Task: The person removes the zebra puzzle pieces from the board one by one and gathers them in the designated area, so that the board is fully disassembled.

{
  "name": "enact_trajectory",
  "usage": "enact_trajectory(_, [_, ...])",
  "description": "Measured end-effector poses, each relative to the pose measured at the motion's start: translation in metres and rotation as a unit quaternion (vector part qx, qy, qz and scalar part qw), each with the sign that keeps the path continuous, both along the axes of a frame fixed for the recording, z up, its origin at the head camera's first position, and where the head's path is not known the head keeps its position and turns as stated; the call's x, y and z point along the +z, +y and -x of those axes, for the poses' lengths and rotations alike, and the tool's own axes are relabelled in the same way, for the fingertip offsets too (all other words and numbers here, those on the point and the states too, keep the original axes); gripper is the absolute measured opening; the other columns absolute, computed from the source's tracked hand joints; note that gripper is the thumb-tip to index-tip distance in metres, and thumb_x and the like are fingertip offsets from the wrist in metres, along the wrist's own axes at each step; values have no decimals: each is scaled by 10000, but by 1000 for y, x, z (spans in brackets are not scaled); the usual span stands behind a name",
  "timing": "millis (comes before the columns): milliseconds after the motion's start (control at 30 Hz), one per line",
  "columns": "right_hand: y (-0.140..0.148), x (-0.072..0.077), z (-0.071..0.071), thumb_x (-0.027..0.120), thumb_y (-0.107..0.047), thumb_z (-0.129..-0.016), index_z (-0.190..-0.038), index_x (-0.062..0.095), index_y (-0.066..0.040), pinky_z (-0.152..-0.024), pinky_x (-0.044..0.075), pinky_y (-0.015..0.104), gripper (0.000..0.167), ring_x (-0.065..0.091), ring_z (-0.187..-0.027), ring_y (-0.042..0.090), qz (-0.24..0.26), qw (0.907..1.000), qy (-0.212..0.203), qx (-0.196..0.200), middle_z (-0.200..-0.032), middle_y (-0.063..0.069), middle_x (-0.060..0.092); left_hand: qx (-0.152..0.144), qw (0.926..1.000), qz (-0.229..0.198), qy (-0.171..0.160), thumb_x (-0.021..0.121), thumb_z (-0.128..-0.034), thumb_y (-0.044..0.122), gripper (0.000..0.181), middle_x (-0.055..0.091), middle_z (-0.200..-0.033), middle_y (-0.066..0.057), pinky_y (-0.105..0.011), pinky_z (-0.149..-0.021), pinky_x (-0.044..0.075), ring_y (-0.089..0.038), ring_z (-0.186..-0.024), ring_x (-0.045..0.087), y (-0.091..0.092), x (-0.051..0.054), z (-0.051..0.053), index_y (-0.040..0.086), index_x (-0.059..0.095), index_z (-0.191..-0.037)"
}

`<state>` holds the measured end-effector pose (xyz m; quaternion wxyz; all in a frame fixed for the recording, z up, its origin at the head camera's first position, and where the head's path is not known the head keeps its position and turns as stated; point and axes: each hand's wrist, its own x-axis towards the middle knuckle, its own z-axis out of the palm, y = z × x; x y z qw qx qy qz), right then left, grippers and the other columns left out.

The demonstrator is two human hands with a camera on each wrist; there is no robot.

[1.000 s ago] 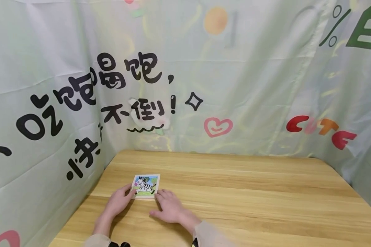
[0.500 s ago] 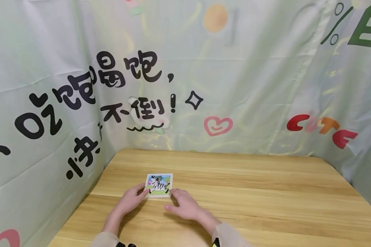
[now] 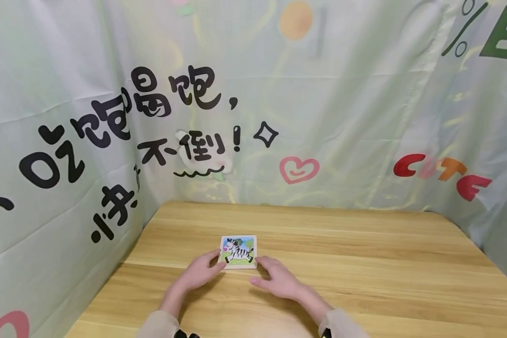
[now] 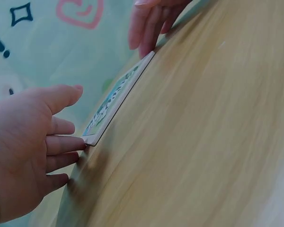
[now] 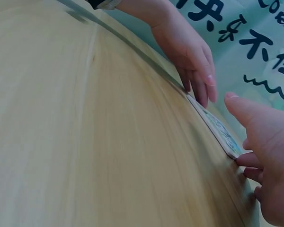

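A small square board with a white border and a zebra picture [image 3: 239, 252] lies flat on the wooden table, picture side up. At its left edge is my left hand [image 3: 201, 271], with relaxed, extended fingers touching the side and the thumb by the lower left corner. My right hand [image 3: 280, 279] is on the opposite side, fingertips at the right edge and thumb held apart from the board. From the left wrist view, the left fingers [image 4: 64, 143] meet the board's near corner. In the right wrist view, the right fingers [image 5: 250, 161] also reach a corner.
The wooden table [image 3: 363, 263] extends to both sides and behind the board. A printed curtain [image 3: 342, 117] with lettering and a pink heart [image 3: 299, 170] hangs along the back and left edges.
The zebra board has slid rightward across the table, from near the left side toward the middle. Both hands have travelled right with it, staying at its two sides.
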<state>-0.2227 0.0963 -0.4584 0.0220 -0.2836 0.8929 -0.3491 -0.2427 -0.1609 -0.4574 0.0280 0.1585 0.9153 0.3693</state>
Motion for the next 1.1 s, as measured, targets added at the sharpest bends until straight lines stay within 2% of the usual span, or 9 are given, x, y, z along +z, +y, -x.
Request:
enact_trajectory(233, [28,2,-9,595,-398,-881,-1316,429,94,-1014,276,577,678,375,-1240,444,151,9999,-26,-34,-1324,287,437,-454,9989,128,72,524,-935,354,619,444,-1344,-251,-510,-1034,300,-397,-1258,385,21,-1,1,-97,402,-1340])
enact_trajectory(400, [46,2,-18,592,-391,-887,-1315,429,97,-1010,271,585,669,369,-1241,454,205,9998,-40,-66,-1331,290,426,-734,9971,179,69,520,-929,388,637,446,-1349,-234,-510,-1030,307,-387,-1254,395,37,0,-3,-79,405,-1347])
enact_trajectory(567, [63,1,-26,597,-375,-889,-1309,440,89,-997,282,591,645,377,-1235,451,212,9997,-3,-132,-1329,286,429,-884,9958,221,52,523,-920,417,657,450,-1350,-221,-499,-1032,310,-368,-1254,400,51,-1,-7,-65,409,-1351])
enact_trajectory(900, [89,3,-46,601,-363,-890,-1290,479,55,-965,324,584,591,423,-1207,426,189,9988,83,-449,-1298,253,476,-1208,9914,495,95,540,-897,446,677,463,-1344,-207,-487,-1030,320,-353,-1246,418,74,6,-22,-37,419,-1355])
enact_trajectory(1100, [103,0,-58,601,-392,-884,-1289,493,30,-957,346,566,595,444,-1199,394,70,9978,106,-649,-1293,224,494,-1384,9874,745,192,526,-894,477,672,460,-1358,-173,-469,-1034,322,-331,-1253,415,85,5,-30,1,434,-1359])
